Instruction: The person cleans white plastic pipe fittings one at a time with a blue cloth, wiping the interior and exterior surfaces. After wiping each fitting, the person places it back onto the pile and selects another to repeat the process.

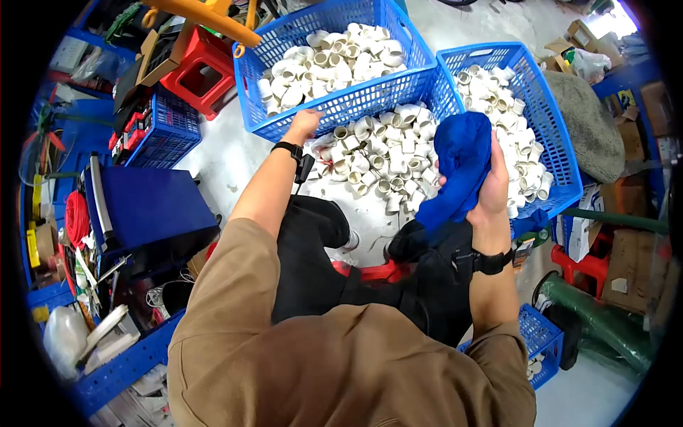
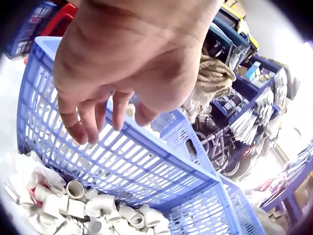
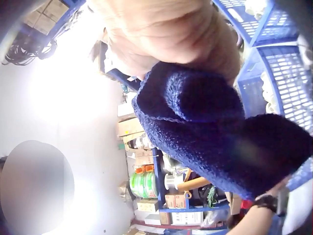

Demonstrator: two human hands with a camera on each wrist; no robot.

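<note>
A dark blue cloth (image 1: 462, 160), thick and towel-like in the right wrist view, hangs in folds from my right hand (image 1: 494, 188). The thumb and fingers grip it, partly hidden by the fabric. At the near side of a blue plastic crate (image 1: 334, 107) is my left hand (image 1: 304, 124), holding nothing. Its fingers (image 2: 88, 120) hang loosely bent in front of the crate's slatted wall in the left wrist view. White pipe elbows (image 1: 334, 60) fill much of that crate. More white pipe fittings (image 1: 388, 153) lie heaped on the floor below the hands.
A second blue crate (image 1: 562, 142) of white fittings stands to the right, beside a large grey stone (image 1: 587, 124). Red stools (image 1: 203, 71) and a dark blue box-like case (image 1: 153, 206) are on the left. An orange bar (image 1: 206, 20) crosses above the first crate.
</note>
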